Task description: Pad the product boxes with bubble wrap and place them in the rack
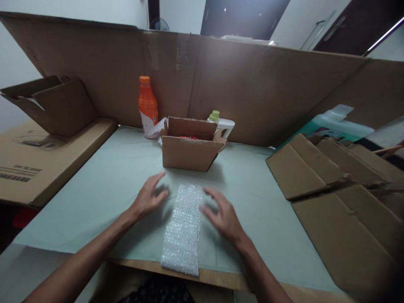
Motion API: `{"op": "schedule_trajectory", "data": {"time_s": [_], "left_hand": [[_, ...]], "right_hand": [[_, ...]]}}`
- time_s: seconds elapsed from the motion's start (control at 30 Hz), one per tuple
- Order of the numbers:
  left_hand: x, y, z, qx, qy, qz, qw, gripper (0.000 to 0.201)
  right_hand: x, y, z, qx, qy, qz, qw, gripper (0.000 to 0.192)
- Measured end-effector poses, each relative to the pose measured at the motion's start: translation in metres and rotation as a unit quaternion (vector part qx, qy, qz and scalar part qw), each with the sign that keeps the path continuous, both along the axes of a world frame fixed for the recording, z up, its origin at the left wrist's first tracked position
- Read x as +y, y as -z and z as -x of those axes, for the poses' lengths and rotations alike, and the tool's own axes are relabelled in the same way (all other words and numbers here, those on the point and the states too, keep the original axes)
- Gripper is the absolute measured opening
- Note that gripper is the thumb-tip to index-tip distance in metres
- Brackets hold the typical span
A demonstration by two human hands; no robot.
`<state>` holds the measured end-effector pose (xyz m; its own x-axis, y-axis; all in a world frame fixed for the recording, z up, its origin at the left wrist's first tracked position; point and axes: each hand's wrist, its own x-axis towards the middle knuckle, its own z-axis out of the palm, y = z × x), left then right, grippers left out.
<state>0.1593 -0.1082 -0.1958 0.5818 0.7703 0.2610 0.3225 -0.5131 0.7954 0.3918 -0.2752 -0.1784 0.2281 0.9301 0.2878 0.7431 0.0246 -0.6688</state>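
Bubble wrap strip (183, 229) is laid flat between the hands, untouched. Left hand (148, 200) is spread, empty, just beside it; right hand (222, 214) likewise. Small open cardboard box (189, 145) is seen beyond fingertips, something red inside; nothing wrapped yet.

Pale green table covering (104, 176), tall cardboard screen (252, 84) behind, white walls (183, 14), dark doorway (243, 17), fan (159, 25), dim light.

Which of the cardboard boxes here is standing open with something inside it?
The small cardboard box at table centre, beyond the bubble wrap: flaps up, something red inside. The flattened boxes at right lie folded.
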Motion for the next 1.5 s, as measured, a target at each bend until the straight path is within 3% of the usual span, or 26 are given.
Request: {"op": "schedule_trajectory", "data": {"time_s": [0.07, 0.1, 0.2, 0.33, 0.53, 0.7, 0.77, 0.93, 1.2, 1.27, 1.37, 1.5], "left_hand": [[-0.039, 0.004, 0.036, 0.035, 0.127, -0.052, 0.990, 0.049], [-0.057, 0.006, 0.050, 0.050, 0.155, -0.065, 0.985, 0.049], [-0.100, 0.009, 0.068, 0.057, 0.202, -0.097, 0.973, 0.058], [-0.126, 0.009, 0.059, 0.047, 0.217, -0.147, 0.964, 0.065], [-0.138, 0.018, 0.056, 0.048, 0.159, -0.172, 0.971, 0.059], [-0.148, 0.032, 0.053, 0.028, 0.071, -0.138, 0.987, 0.050], [-0.150, 0.037, 0.052, 0.015, 0.058, -0.122, 0.991, 0.052], [-0.150, 0.043, 0.051, -0.018, 0.124, -0.114, 0.986, 0.050], [-0.146, 0.033, 0.049, -0.025, 0.204, -0.108, 0.973, 0.041], [-0.146, 0.028, 0.046, -0.032, 0.181, -0.079, 0.980, 0.029], [-0.146, 0.023, 0.038, 0.011, 0.095, -0.038, 0.995, 0.019], [-0.141, 0.023, 0.022, 0.087, 0.021, -0.064, 0.994, 0.021]], "right_hand": [[-0.052, 0.006, 0.032, -0.077, -0.147, 0.001, 0.986, 0.057], [-0.072, 0.010, 0.047, -0.105, -0.176, 0.013, 0.979, 0.062], [-0.100, 0.021, 0.081, -0.154, -0.167, 0.027, 0.973, 0.054], [-0.090, 0.032, 0.089, -0.155, -0.135, -0.028, 0.978, 0.033], [-0.081, 0.032, 0.089, -0.108, -0.107, -0.074, 0.986, 0.025], [-0.089, 0.032, 0.099, -0.125, -0.060, -0.109, 0.984, 0.023], [-0.094, 0.035, 0.100, -0.143, -0.057, -0.105, 0.982, 0.030], [-0.103, 0.049, 0.097, -0.161, -0.047, -0.086, 0.982, 0.053], [-0.100, 0.046, 0.095, -0.114, -0.063, -0.090, 0.987, 0.037], [-0.096, 0.042, 0.095, -0.083, -0.057, -0.084, 0.991, 0.028], [-0.088, 0.036, 0.092, -0.062, -0.019, -0.066, 0.996, 0.018], [-0.084, 0.029, 0.086, -0.142, 0.064, -0.113, 0.981, 0.025]]}}
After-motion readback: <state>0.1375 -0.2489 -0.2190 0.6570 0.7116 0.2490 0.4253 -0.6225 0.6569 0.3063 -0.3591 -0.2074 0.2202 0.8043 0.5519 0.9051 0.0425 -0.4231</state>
